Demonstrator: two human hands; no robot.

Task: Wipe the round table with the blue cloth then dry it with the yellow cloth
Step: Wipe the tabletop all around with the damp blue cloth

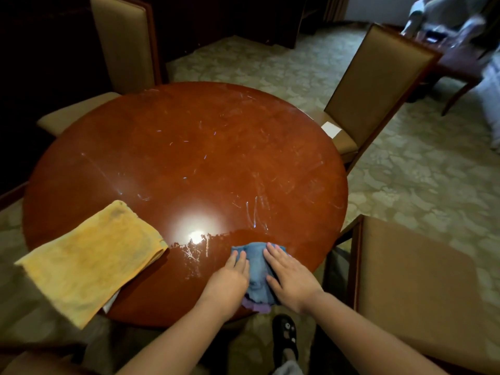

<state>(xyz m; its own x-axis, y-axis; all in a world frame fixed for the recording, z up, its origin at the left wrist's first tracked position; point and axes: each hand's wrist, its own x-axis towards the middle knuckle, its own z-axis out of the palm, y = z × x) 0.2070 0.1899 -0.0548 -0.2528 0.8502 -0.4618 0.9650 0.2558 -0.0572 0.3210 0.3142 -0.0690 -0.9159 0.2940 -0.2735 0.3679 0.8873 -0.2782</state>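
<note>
Hands flat on blue cloth (257, 269) at near edge of table (189, 158), wiping step.
Yellow cloth (92, 258) lies at left, overhanging the rim, untouched; left hand (230, 280) and right hand (290, 277) both press the blue cloth with straight fingers, gripping nothing. Best to keep both palms down and sweep in overlapping passes outward. Counts: two cloths, two hands, one table, three chairs (378, 85).

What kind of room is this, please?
Probably a hotel or restaurant dining room: a polished round table, matching upholstered chairs round it, and patterned carpet.
</note>
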